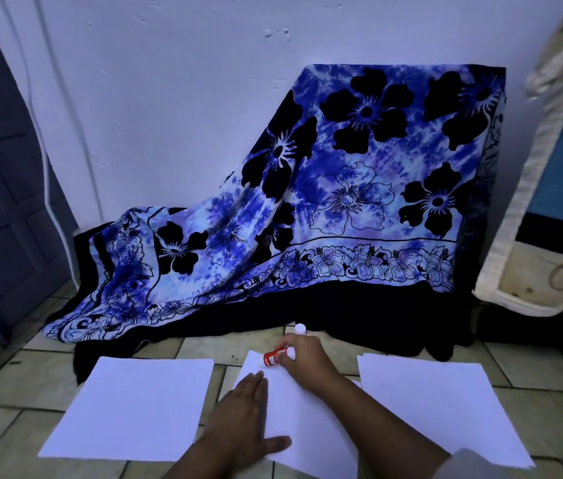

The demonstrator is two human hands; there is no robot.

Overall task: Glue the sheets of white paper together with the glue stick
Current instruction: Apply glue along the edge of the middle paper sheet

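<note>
Head view: on the tiled floor (14, 392), the left hand (244, 409) lies spread flat, pinning the middle sheet (294, 409). The right hand (304, 357) pinches the red glue stick (273, 359) at the sheet's far edge. Paper looks thin and floppy, so it is probably best held flat near the glued edge.

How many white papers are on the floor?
3: left paper, middle paper under the left hand, right paper. More may hide underneath.

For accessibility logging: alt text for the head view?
A person's right hand holds a red glue stick to the far edge of the middle sheet, pressed flat by the left hand. A left sheet and a right sheet flank it on the tiled floor; a floral cloth hangs behind.
</note>
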